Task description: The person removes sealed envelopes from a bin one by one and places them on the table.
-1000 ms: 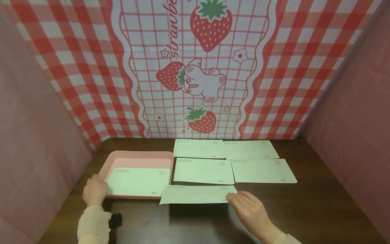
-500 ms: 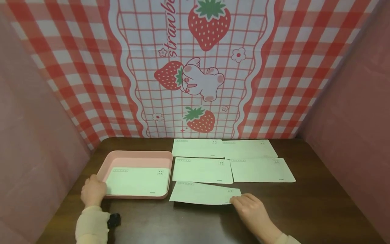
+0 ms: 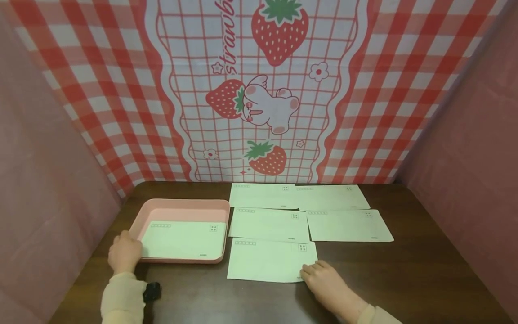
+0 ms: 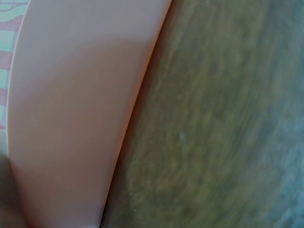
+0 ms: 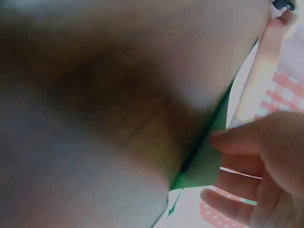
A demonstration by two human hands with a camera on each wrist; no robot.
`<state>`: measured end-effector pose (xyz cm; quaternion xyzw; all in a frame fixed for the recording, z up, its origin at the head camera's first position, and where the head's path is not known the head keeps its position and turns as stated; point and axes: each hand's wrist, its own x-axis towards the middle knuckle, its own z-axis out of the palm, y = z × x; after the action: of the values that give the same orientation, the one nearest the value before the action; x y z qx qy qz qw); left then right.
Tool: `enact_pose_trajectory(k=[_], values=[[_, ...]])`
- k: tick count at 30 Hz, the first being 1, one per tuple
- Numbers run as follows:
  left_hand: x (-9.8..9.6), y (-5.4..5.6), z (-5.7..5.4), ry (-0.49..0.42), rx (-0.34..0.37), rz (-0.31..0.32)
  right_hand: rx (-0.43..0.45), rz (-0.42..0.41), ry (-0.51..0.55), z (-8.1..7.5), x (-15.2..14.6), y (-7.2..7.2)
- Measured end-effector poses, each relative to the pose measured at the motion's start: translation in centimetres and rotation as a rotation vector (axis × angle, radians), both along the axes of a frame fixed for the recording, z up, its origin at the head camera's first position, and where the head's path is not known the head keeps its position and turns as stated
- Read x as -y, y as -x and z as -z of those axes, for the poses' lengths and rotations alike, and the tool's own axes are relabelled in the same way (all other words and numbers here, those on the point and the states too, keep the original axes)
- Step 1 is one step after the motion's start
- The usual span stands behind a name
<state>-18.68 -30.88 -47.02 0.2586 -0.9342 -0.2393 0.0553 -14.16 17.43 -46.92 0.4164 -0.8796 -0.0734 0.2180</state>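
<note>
My left hand (image 3: 124, 253) grips the left rim of a pink tray (image 3: 184, 204). A white envelope (image 3: 182, 241) lies face up in the tray's front part. The left wrist view is filled mostly by the tray's outer wall (image 4: 80, 118), with a bit of finger at its rim. To the tray's right, my right hand (image 3: 328, 286) pinches the lower right corner of another white envelope (image 3: 269, 261), which lies nearly flat on the table. In the right wrist view, thumb and fingers (image 5: 237, 139) meet at this envelope's shaded corner (image 5: 202, 166).
Several more white envelopes stand in two rows behind, such as one envelope (image 3: 267, 225) in the middle and another envelope (image 3: 348, 226) to its right. They lie on a dark wooden table (image 3: 425, 270). A strawberry-print cloth (image 3: 259, 112) hangs behind the table's far edge.
The envelope in my right hand was tilted above the table near the tray; it has moved right and come down nearly flat, below the middle row. My left hand stays at the tray.
</note>
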Motion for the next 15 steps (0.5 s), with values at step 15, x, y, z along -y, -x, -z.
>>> enact_pose_trajectory(k=[15], values=[[-0.1,0.1,0.2,-0.008,-0.003,0.010,0.113,0.135,-0.234,-2.4,2.7,0.2]])
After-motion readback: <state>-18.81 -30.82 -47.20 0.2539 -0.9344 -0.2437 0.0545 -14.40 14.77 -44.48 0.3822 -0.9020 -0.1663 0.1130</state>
